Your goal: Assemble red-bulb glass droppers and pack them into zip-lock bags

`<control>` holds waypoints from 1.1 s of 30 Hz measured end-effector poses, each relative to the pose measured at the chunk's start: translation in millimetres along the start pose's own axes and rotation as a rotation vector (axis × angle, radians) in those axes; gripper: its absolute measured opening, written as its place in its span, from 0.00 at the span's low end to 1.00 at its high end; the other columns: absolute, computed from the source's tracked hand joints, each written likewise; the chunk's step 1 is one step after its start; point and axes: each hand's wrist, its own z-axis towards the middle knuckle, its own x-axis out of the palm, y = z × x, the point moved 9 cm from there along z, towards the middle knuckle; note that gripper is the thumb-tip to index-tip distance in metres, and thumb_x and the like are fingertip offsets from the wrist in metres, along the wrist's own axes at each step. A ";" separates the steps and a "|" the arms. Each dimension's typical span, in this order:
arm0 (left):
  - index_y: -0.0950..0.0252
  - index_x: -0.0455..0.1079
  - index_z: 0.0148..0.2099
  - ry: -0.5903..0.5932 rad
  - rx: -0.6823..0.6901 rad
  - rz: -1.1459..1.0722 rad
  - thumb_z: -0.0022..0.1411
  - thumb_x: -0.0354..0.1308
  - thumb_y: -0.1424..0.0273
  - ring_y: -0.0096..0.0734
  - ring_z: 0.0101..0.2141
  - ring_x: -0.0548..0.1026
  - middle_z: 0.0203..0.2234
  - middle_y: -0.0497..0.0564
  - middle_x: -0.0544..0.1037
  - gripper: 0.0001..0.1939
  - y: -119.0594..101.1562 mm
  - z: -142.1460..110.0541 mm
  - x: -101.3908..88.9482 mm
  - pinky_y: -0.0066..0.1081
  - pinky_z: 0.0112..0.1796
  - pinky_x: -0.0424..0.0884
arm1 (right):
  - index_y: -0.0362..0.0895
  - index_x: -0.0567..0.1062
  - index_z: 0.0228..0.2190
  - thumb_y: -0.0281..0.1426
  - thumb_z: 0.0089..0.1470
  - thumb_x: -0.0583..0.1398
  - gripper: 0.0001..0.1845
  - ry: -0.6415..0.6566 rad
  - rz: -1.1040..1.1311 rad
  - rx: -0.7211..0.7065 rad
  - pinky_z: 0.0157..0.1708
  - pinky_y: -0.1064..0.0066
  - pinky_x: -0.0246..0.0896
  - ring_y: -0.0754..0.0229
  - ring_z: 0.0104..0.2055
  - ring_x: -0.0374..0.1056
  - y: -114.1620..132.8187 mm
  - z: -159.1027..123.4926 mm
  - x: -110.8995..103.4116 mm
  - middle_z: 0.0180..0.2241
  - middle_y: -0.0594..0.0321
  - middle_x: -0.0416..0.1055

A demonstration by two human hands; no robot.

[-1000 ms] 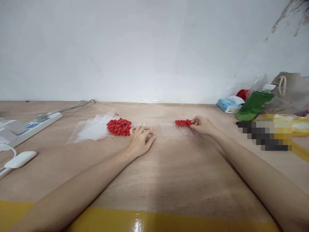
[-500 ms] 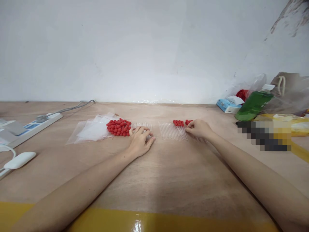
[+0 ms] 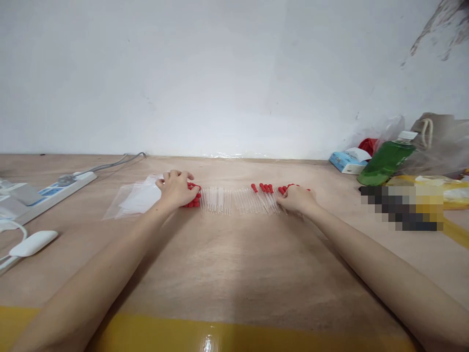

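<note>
My left hand (image 3: 176, 189) curls over a pile of rounded red bulbs (image 3: 192, 202), my right hand (image 3: 298, 199) over red-topped clear droppers (image 3: 270, 189); any grip, I can't tell. Between, slim clear tubes (image 3: 219, 200) point away across the brown wooden desk (image 3: 220, 264), left hand nearer.

Single head-worn view: from above near edge, facing forward, down across tabletop (image 3: 227, 264) toward wall (image 3: 220, 73).
</note>
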 end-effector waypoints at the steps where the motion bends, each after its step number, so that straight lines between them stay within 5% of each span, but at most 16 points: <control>1: 0.59 0.69 0.38 0.048 -0.021 0.007 0.46 0.55 0.59 0.55 0.46 0.58 0.41 0.60 0.65 0.16 8.7 4.5 2.2 0.51 0.40 0.53 | 0.43 0.70 0.17 0.39 0.45 0.52 0.16 -0.002 -0.009 -0.001 0.33 0.60 0.53 0.51 0.29 0.66 0.9 0.0 1.0 0.21 0.55 0.69; 4: 0.57 0.70 0.38 0.159 -0.021 0.005 0.46 0.56 0.58 0.55 0.46 0.58 0.42 0.59 0.65 0.16 20.7 10.8 8.7 0.51 0.40 0.54 | 0.43 0.71 0.19 0.35 0.46 0.51 0.13 -0.004 -0.036 -0.011 0.35 0.57 0.52 0.50 0.31 0.67 3.1 -0.1 6.2 0.21 0.55 0.69; 11: 0.56 0.72 0.30 0.170 0.149 0.016 0.49 0.52 0.54 0.50 0.45 0.60 0.40 0.55 0.68 0.14 4.6 7.0 13.9 0.50 0.42 0.51 | 0.42 0.69 0.18 0.39 0.50 0.47 0.20 -0.015 0.067 -0.016 0.29 0.64 0.55 0.53 0.28 0.66 -1.4 4.7 10.6 0.22 0.53 0.70; 16: 0.59 0.72 0.26 0.281 0.132 0.060 0.40 0.57 0.49 0.54 0.42 0.61 0.36 0.57 0.70 0.19 4.6 3.9 19.7 0.50 0.40 0.54 | 0.42 0.66 0.26 0.37 0.51 0.48 0.13 -0.178 0.352 0.009 0.28 0.70 0.56 0.56 0.31 0.67 -17.3 9.4 -20.9 0.29 0.50 0.72; 20: 0.59 0.72 0.21 0.342 0.069 0.039 0.42 0.56 0.49 0.55 0.41 0.63 0.32 0.56 0.73 0.18 4.0 1.3 20.5 0.50 0.38 0.55 | 0.41 0.62 0.38 0.39 0.53 0.48 0.15 -0.344 0.656 -0.044 0.27 0.70 0.58 0.60 0.26 0.66 -34.1 7.9 -47.4 0.27 0.56 0.72; 28: 0.62 0.70 0.20 0.263 -0.003 0.002 0.48 0.55 0.57 0.52 0.38 0.68 0.30 0.55 0.74 0.14 7.7 5.2 9.5 0.49 0.37 0.58 | 0.41 0.67 0.38 0.40 0.53 0.48 0.18 -0.441 0.731 -0.137 0.29 0.71 0.59 0.61 0.29 0.66 -33.1 -9.8 -40.3 0.30 0.57 0.71; 33: 0.65 0.65 0.30 -0.024 0.165 -0.110 0.56 0.50 0.62 0.43 0.35 0.69 0.29 0.55 0.72 0.11 -28.5 -4.3 -23.3 0.40 0.36 0.62 | 0.43 0.68 0.35 0.38 0.52 0.49 0.14 -0.451 0.703 -0.228 0.29 0.70 0.58 0.60 0.30 0.65 -1.4 -42.5 -22.6 0.30 0.58 0.70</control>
